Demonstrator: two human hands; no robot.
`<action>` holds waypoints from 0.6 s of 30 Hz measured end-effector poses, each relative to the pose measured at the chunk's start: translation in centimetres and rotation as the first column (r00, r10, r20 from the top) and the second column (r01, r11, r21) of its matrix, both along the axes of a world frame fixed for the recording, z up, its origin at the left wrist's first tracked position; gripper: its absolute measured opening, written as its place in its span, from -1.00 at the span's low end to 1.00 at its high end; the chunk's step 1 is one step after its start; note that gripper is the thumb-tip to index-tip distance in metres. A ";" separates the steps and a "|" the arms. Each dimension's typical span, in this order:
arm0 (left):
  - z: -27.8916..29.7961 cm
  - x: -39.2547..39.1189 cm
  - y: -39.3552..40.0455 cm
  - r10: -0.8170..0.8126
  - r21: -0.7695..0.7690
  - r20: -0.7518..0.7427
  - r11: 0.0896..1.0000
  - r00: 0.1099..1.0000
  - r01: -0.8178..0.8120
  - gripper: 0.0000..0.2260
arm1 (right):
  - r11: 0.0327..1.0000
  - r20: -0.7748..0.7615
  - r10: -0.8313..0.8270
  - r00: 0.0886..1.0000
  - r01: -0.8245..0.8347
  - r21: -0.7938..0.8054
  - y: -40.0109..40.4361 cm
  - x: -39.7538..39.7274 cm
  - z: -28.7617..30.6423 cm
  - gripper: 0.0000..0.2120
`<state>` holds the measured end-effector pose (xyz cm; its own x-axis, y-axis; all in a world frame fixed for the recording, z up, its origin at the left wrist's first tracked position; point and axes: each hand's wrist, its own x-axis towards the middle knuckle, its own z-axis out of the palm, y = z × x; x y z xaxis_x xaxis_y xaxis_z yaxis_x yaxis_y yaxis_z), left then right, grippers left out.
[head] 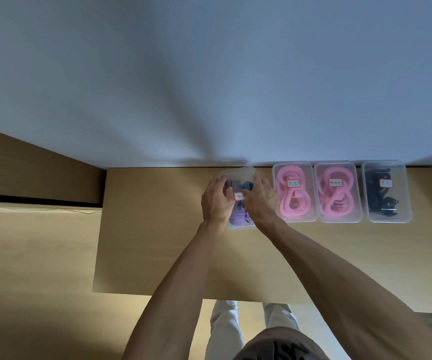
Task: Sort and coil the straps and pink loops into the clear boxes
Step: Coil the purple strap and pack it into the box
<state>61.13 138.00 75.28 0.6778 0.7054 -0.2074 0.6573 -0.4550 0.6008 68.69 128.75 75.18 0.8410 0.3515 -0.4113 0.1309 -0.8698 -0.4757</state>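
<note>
Pale grey-blue wall (209,74) across the whole upper half. Below it, a light wooden bench (157,242) pushed against the wall, with yellowish floor (28,268) to its left and front.

Two bare forearms reaching forward over the bench from the bottom edge, above light trousers (225,328).

Along the back edge of the bench, a row of four clear rectangular plastic boxes, each lidded and labelled with a small white tag edged in red. Farthest right, the clear box of black straps (386,190), set slightly apart from its neighbour. Next to the left, a clear box of coiled pink loops (338,192). Just beside that, a second clear box of pink loops (294,192), the loops curled into a figure-eight shape. Farthest left, a gap away, the clear box of blue-and-purple striped straps (238,201), tilted a little out of line with the rest.

Left hand (216,201) curled round the left side of that box, fingers over its top. Right hand (260,200) curled over its right side, fingers bent onto the lid near the tag (239,196). Both grips closed on the striped-strap box, which sits on the bench between them. Striped straps (238,216) visible inside, bundled at the near end and darker at the far end.

Writing on the tags too blurred to read.
</note>
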 end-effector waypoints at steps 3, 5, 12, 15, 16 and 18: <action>-0.1 -1.1 -0.4 0.215 -0.160 0.116 0.968 0.970 -0.195 -0.64 | 0.992 0.011 -0.094 0.996 0.093 0.083 -0.3 0.1 0.2 -0.45; -0.2 -1.7 -0.2 0.261 -0.180 0.155 0.956 0.953 -0.232 -0.63 | 0.981 0.117 -0.156 0.981 0.140 0.131 -0.7 0.1 0.6 -0.44; 0.0 -1.3 -0.3 0.089 -0.205 0.035 0.975 0.995 -0.080 -0.67 | 0.840 -0.033 -0.463 0.886 0.450 0.303 -1.9 0.6 1.0 -0.61; 0.0 -1.3 -0.1 -0.013 -0.171 0.040 0.985 0.999 0.020 -0.66 | 0.831 -0.028 -0.483 0.875 0.468 0.301 -2.4 0.5 0.6 -0.62; -0.1 -1.4 -0.1 -0.052 -0.171 0.024 0.984 0.998 0.056 -0.65 | 0.815 -0.033 -0.510 0.860 0.495 0.301 -2.5 0.7 0.5 -0.62; -0.2 -1.4 0.0 -0.081 -0.172 -0.014 0.982 0.997 0.077 -0.64 | 0.775 -0.043 -0.569 0.821 0.553 0.308 -2.6 1.0 0.4 -0.63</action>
